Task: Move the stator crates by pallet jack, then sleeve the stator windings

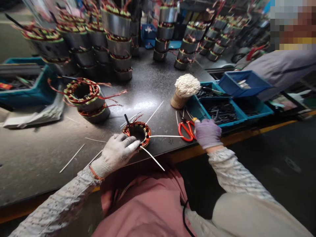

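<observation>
My left hand point(120, 149), in a white glove, grips the near left rim of a small motor stator point(147, 131) wound with red-brown wire. Several white ties stick out of its winding, one point(153, 158) reaching past the table's front edge. A short black sleeve stands up at its far left side. To the right, my right hand point(208, 133), in a purple glove, is closed around a thin tool with a yellow end point(195, 119); most of it is hidden. Red-handled scissors point(186, 131) lie on the table just left of that hand.
A bundle of white ties point(187, 86) stands behind the scissors. Blue bins point(225, 123) with black sleeves sit at right, a teal bin point(49, 87) at left. Stacked stators point(119, 49) fill the back; two more point(90, 105) stand nearer. A person's sleeve point(276, 70) shows at right.
</observation>
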Motion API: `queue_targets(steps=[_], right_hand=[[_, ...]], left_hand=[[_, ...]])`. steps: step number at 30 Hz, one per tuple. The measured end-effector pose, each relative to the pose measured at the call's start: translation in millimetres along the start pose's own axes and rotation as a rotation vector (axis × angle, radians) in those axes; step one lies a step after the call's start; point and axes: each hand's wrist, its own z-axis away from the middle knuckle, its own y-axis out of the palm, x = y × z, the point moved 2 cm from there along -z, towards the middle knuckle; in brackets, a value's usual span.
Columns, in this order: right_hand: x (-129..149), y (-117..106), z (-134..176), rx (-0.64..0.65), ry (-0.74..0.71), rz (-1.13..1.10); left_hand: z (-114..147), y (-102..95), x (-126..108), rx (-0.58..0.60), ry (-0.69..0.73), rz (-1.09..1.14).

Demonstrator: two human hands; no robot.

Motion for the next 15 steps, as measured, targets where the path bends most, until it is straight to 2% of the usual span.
queue_targets(steps=[3, 6, 10, 13, 15], right_hand=[[9, 6, -11, -0.046, -0.084, 0.0], [10, 16, -5, -0.125, -0.109, -0.061], [6, 32, 11, 0.039, -0.077, -0.154], [10, 32, 16, 0.178, -0.157, -0.178], [16, 25, 16, 0.225, -0.231, -0.162]], left_hand=[[0, 0.3, 0, -0.006, -0.011, 0.01], [-3, 1.6, -4, -0.002, -0.035, 0.015], [-9, 8.0, -12, 0.0, -0.094, 0.002], [-8, 12.5, -17, -0.038, -0.124, -0.017], [-5, 14.4, -19, -0.05, -0.146, -0.011]])
